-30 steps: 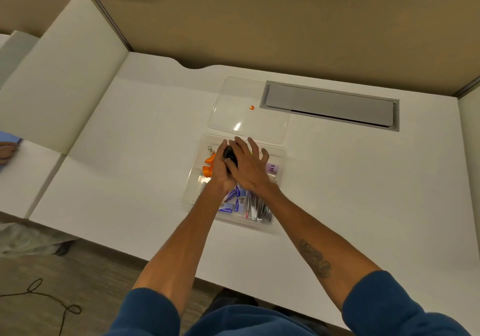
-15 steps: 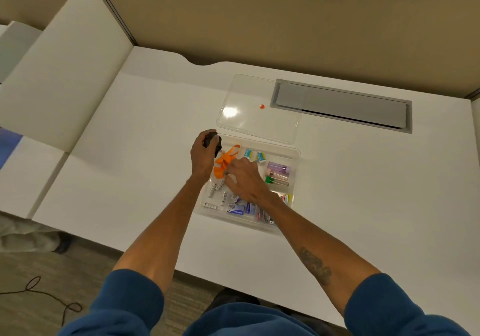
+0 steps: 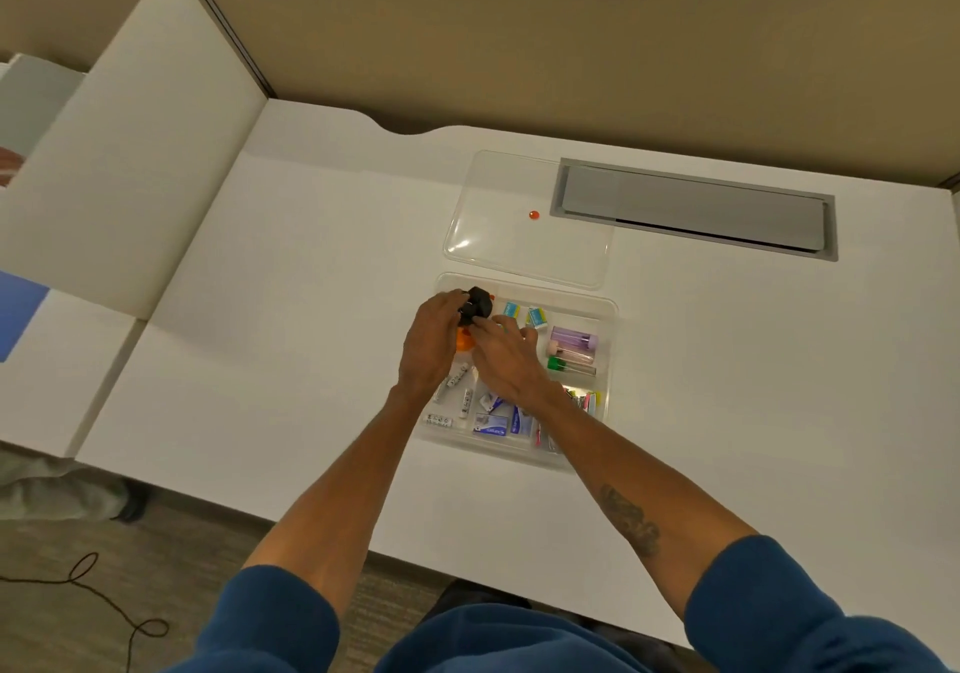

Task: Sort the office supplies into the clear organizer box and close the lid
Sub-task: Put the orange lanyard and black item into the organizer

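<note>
The clear organizer box (image 3: 609, 308) lies open on the white desk, its compartments holding small supplies: blue staple boxes (image 3: 491, 425), erasers (image 3: 536, 317), capped tubes (image 3: 574, 339) and white clips (image 3: 460, 376). My left hand (image 3: 434, 342) grips a small black object (image 3: 478, 303) over the box's far-left compartment. My right hand (image 3: 506, 360) rests beside it, fingertips touching the black object and an orange item (image 3: 464, 340) mostly hidden beneath. The clear lid (image 3: 524, 246) with an orange knob (image 3: 533, 215) lies flat just behind the box.
A grey cable hatch (image 3: 696, 209) is set into the desk at the back right, partly under the lid. Beige partition walls stand behind and to the left. A black cord (image 3: 98, 599) lies on the floor.
My left hand carried the black object from the box's left edge back over the far-left compartment. My right hand moved up from the middle compartments to meet it.
</note>
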`<state>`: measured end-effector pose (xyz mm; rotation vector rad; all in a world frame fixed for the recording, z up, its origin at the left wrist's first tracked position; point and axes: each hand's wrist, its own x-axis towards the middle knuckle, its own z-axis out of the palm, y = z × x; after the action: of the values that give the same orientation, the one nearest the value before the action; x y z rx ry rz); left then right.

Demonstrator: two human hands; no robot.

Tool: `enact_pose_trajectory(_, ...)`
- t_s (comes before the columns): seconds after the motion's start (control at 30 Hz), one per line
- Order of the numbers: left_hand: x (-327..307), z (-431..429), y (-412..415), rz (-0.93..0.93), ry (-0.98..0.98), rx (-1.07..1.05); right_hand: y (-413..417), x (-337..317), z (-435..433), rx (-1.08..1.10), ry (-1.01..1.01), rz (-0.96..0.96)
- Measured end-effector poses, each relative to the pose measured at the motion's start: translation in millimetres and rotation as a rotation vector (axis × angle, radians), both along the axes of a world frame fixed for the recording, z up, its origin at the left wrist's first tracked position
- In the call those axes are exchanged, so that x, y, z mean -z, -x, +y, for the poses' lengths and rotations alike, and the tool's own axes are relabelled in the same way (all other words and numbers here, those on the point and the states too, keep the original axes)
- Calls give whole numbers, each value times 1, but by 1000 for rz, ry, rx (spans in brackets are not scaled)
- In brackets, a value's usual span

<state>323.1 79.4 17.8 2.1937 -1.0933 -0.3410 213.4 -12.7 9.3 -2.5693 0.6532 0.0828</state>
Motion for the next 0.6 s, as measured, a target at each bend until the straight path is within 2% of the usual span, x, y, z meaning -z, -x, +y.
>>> enact_pose_trajectory(0.13, 19, 8, 4, -106, -214, 188, 0, 1, -2, 154, -165, -187)
enact_pose_trajectory(0.2, 20, 8, 13, -100, -322, 189, 4, 0, -5, 268, -182, -254)
enact_pose_trajectory(0.27, 21, 6, 18, -84, -398, 165, 8, -2, -7, 328, -180, -261)
enact_pose_trajectory(0.43, 26, -10, 21, -147, -662, 144, 15, -3, -11, 295, -194, -218)
enact_pose_trajectory(0.53, 26, -13, 21, -199, -738, 175, 19, -3, -12, 302, -198, -201)
enact_pose_trajectory(0.6, 24, -18, 15, -141, -733, 182, 22, -2, -15, 307, -194, -203)
